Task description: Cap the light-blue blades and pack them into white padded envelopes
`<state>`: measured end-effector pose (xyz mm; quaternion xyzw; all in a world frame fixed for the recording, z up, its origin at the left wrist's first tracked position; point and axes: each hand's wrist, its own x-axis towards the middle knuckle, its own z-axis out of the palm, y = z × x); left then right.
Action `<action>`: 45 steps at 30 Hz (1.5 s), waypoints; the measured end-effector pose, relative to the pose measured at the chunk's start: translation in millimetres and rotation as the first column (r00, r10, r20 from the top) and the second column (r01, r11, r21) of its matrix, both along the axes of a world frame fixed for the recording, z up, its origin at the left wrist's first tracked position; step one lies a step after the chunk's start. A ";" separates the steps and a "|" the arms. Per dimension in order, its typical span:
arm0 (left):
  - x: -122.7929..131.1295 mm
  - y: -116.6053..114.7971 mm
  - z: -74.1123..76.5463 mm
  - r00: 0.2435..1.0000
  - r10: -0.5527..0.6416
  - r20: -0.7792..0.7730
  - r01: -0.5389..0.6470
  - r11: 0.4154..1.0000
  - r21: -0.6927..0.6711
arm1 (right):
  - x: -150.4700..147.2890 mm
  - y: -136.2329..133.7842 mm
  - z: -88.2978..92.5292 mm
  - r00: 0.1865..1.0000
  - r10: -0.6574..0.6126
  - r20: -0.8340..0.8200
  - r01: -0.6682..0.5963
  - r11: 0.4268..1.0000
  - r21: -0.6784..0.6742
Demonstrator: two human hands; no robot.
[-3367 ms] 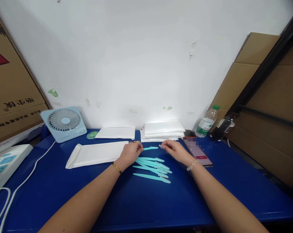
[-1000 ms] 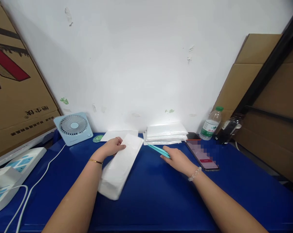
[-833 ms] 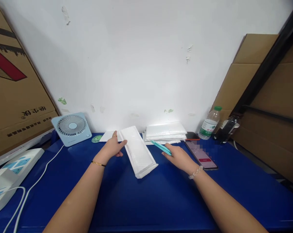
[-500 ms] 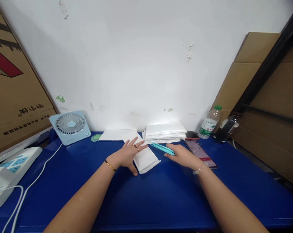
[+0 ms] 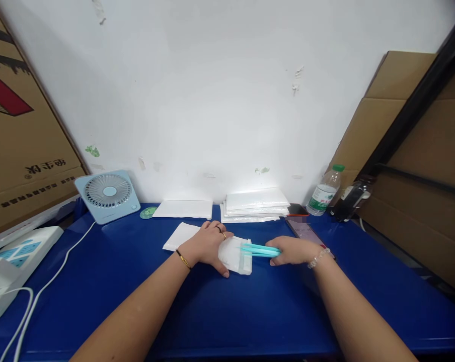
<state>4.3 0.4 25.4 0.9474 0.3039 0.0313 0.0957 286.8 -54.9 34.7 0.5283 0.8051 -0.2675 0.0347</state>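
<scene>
A white padded envelope (image 5: 235, 254) lies on the blue table (image 5: 231, 311), its mouth facing right. My left hand (image 5: 208, 245) presses down on it, fingers spread flat across its middle. My right hand (image 5: 293, 250) is closed on a bundle of several turquoise plastic sticks (image 5: 259, 250). The tips of the sticks reach the envelope's mouth at its right end. Whether they are inside it, I cannot tell.
A stack of white envelopes (image 5: 255, 203) and a single one (image 5: 182, 208) lie by the wall. A phone (image 5: 306, 229) lies behind my right hand, a water bottle (image 5: 323, 191) beyond it. A small blue fan (image 5: 107, 195), white cable (image 5: 48, 289) and cardboard boxes (image 5: 21, 146) stand at left.
My left hand picked up the envelope, turned it and laid it flat with its mouth to the right. My right hand gathered the turquoise sticks and brought their tips to that mouth.
</scene>
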 end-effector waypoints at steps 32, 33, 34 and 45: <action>15.4 -17.6 5.6 0.971 0.103 0.217 -0.071 0.986 -0.151 | -56.6 -13.0 4.6 0.985 -0.010 -0.171 0.079 0.915 0.396; 14.6 -16.7 4.7 0.969 0.111 0.222 -0.077 0.985 -0.155 | -50.9 -12.7 6.0 0.971 -0.003 -0.238 0.094 0.924 0.371; 13.8 -15.9 3.7 0.968 0.118 0.221 -0.084 0.984 -0.158 | -43.9 -12.2 7.4 0.955 -0.003 -0.297 0.109 0.933 0.342; -12.8 -4.7 -2.9 0.994 0.093 -0.051 -0.101 0.977 -0.186 | 2.7 -3.1 -2.4 0.978 -0.195 -0.079 0.203 0.974 0.104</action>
